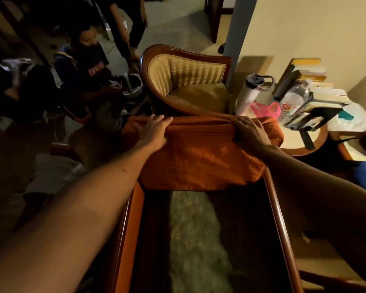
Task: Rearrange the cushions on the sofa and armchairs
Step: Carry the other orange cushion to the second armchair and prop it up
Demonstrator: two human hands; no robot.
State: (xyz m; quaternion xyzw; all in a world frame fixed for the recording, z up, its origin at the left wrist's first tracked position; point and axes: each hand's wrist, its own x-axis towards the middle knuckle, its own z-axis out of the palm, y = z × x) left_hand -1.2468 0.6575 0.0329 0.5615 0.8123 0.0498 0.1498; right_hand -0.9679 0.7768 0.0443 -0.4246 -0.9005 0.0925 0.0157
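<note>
Both hands, left hand (154, 129) and right hand (249, 130), grip the orange cushion's (199, 157) top edge, armchair (186, 81) at twelve o'clock.

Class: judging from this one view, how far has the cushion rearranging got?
Nothing looks finished. In hand: both hands, left and right, grip the orange cushion by its top edge over a wooden-framed seat. Left: the striped armchair beyond holds no loose cushion.

Dim room: cream wall (304, 28) and pale carpet (178, 22) beyond the hands; round side table (300, 142) just right of the right hand, cluttered with books (304, 75).
</note>
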